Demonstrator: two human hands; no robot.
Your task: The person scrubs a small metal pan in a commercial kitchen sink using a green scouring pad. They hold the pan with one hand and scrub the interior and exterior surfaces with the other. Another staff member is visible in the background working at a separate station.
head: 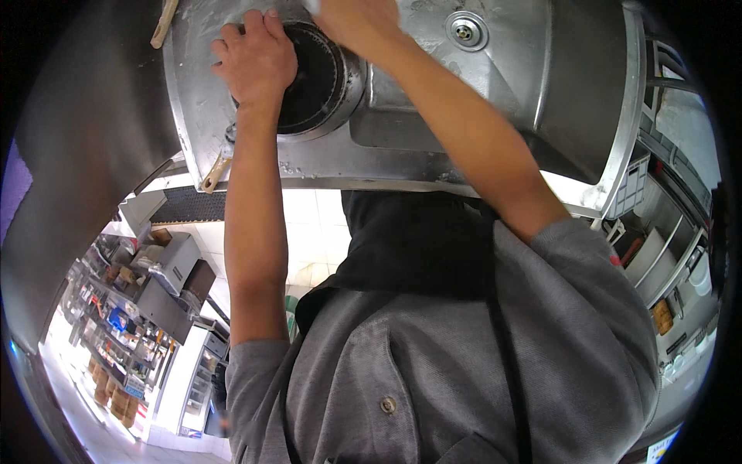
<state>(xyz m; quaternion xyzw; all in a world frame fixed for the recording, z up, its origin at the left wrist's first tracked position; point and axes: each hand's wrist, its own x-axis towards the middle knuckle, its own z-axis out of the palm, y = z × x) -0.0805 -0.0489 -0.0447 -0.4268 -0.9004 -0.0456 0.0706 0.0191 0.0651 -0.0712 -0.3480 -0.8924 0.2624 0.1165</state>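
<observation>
A round metal pot (348, 95) with a blackened round face upward sits on the steel drainboard (197, 87), left of the sink basin. My left hand (255, 61) is on its left side, fingers spread, and hides that part of the rim. Over the pot's far right side is my right hand (362, 23), partly cut off by the top edge. Something whitish (313, 6) shows at its fingers, too blurred and cropped to name. Beside my left forearm lies a tool with a pale wooden handle (214, 174), its far end partly hidden.
The sink basin (400, 136) with its drain (465, 32) lies to the right. Another wooden handle (165, 23) rests at the far left edge. A dark metal panel (110, 104) rises on the left. Stocked shelves (122, 319) stand behind at left, and a rack (666, 255) at right.
</observation>
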